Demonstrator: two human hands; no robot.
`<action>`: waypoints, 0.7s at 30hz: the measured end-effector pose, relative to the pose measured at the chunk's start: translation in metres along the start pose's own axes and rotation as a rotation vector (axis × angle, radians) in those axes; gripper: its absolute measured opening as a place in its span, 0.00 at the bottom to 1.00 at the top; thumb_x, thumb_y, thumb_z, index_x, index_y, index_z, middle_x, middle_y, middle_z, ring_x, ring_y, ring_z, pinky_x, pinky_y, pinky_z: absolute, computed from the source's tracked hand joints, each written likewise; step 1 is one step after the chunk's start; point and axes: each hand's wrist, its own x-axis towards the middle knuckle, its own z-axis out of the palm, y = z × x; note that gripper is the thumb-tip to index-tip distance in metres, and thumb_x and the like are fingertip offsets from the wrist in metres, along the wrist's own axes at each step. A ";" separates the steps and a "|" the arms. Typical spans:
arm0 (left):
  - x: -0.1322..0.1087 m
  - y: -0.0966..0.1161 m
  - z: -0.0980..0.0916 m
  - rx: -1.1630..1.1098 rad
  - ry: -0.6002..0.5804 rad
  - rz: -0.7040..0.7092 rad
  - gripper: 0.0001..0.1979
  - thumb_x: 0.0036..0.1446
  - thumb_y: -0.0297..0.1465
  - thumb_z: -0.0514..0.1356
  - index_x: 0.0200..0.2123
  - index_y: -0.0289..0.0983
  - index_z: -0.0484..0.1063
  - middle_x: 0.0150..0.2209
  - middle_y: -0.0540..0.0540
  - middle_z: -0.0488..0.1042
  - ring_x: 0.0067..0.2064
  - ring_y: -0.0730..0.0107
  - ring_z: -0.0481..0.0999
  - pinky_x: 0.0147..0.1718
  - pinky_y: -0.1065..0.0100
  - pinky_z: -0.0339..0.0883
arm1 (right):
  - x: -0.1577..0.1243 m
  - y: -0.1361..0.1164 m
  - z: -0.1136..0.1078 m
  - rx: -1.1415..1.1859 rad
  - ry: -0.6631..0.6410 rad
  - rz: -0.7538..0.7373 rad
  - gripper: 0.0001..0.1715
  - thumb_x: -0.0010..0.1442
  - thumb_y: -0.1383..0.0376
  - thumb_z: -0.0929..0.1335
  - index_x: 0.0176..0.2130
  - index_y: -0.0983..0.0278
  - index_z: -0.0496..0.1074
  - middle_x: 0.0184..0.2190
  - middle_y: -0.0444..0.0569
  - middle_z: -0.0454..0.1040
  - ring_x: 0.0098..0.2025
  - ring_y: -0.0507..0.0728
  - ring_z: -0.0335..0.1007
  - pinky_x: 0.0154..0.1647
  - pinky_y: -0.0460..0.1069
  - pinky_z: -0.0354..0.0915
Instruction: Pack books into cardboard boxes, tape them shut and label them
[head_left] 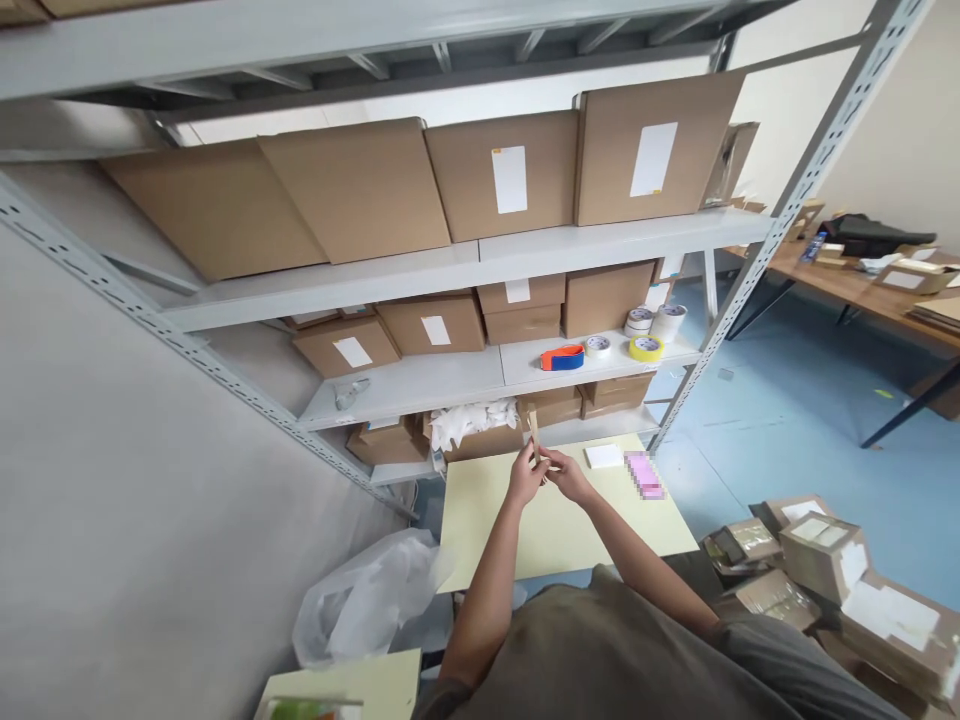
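Both my hands meet above the far part of a small pale yellow table (555,530). My left hand (525,478) and my right hand (566,474) are closed together on a thin, flat piece of brown cardboard (535,432) that stands upright between the fingers. A white pad (604,456) and a pink object (645,472) lie on the table just right of my hands.
A grey metal shelf rack (480,260) stands behind the table, holding brown cartons, tape rolls (646,346) and an orange-blue tape dispenser (562,357). A white plastic bag (367,600) lies at lower left. Stacked small boxes (825,570) sit at right. A wooden desk (870,280) stands far right.
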 end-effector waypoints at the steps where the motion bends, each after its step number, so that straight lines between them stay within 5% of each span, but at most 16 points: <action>1: 0.000 0.000 -0.007 -0.020 0.009 -0.015 0.32 0.55 0.40 0.73 0.62 0.41 0.76 0.54 0.37 0.82 0.54 0.52 0.82 0.54 0.52 0.77 | 0.003 0.003 0.006 -0.021 -0.023 -0.008 0.33 0.48 0.59 0.75 0.55 0.53 0.82 0.53 0.51 0.82 0.55 0.66 0.78 0.49 0.60 0.77; 3: 0.000 -0.001 -0.029 -0.096 0.009 -0.046 0.34 0.54 0.40 0.74 0.62 0.39 0.76 0.54 0.36 0.82 0.53 0.52 0.83 0.52 0.53 0.78 | 0.008 0.006 0.010 -0.074 0.002 -0.008 0.31 0.49 0.58 0.75 0.54 0.53 0.82 0.58 0.52 0.80 0.60 0.68 0.75 0.54 0.62 0.75; 7: -0.006 -0.004 -0.081 -0.291 -0.099 -0.109 0.40 0.50 0.43 0.76 0.65 0.39 0.74 0.62 0.34 0.78 0.55 0.49 0.82 0.49 0.56 0.79 | 0.019 -0.005 -0.004 -0.160 0.254 0.071 0.32 0.49 0.56 0.77 0.54 0.53 0.80 0.57 0.54 0.80 0.58 0.69 0.75 0.56 0.65 0.73; 10: -0.009 -0.007 -0.102 -0.371 -0.104 -0.119 0.43 0.47 0.43 0.77 0.66 0.39 0.73 0.65 0.34 0.75 0.57 0.46 0.82 0.48 0.57 0.79 | 0.023 -0.024 -0.010 -0.014 0.111 0.192 0.34 0.47 0.58 0.79 0.54 0.55 0.79 0.48 0.52 0.83 0.50 0.66 0.79 0.50 0.61 0.76; 15: -0.001 -0.016 -0.106 -0.363 0.088 -0.101 0.46 0.47 0.38 0.76 0.70 0.38 0.70 0.63 0.34 0.78 0.62 0.47 0.79 0.57 0.52 0.75 | 0.021 -0.041 -0.002 0.135 -0.042 0.252 0.33 0.44 0.61 0.82 0.50 0.55 0.78 0.40 0.46 0.83 0.41 0.60 0.80 0.42 0.54 0.74; 21: 0.006 -0.006 -0.082 -0.013 0.274 -0.010 0.35 0.54 0.35 0.75 0.65 0.40 0.77 0.58 0.36 0.81 0.59 0.48 0.80 0.59 0.52 0.73 | 0.015 -0.038 0.008 0.088 0.103 0.109 0.30 0.48 0.60 0.78 0.51 0.57 0.77 0.41 0.47 0.83 0.42 0.61 0.79 0.44 0.55 0.75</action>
